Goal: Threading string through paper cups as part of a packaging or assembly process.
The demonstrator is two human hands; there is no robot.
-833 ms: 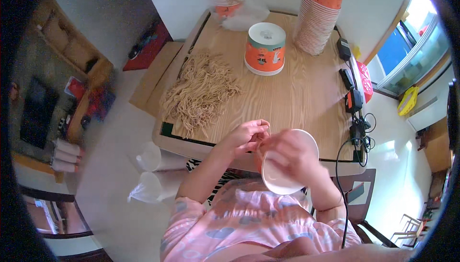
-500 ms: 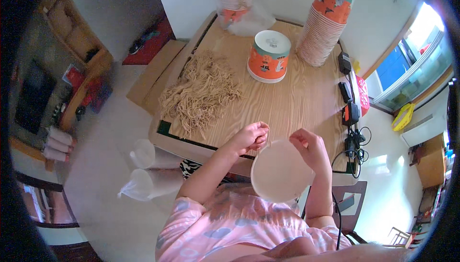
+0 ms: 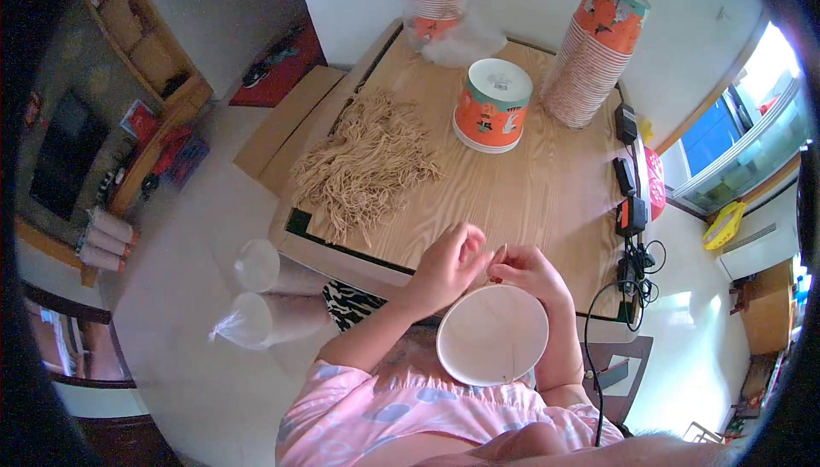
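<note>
A paper bucket [image 3: 478,343] with a white inside rests at my lap, its mouth facing up toward me. My right hand [image 3: 531,274] pinches a thin beige cord at the bucket's far rim. Close against it, my left hand [image 3: 449,265] has its fingers curled, with thumb and fingertips meeting at the same cord. A fine strand seems to trail across the bucket's white inside. On the table beyond lies a loose heap of beige cords [image 3: 367,168], left of a short upside-down stack of orange and green paper buckets [image 3: 491,117].
The wooden table [image 3: 461,202] holds a tall leaning bucket stack [image 3: 589,61] and another stack in a plastic bag [image 3: 437,32] at the back. Black adapters and cables [image 3: 630,215] line its right edge. Bagged stacks [image 3: 265,318] lie on the floor at left, below a cardboard box [image 3: 290,125].
My hands have come together at the bucket's rim. The bucket has tilted, so its inside now faces up, and my view has shifted slightly.
</note>
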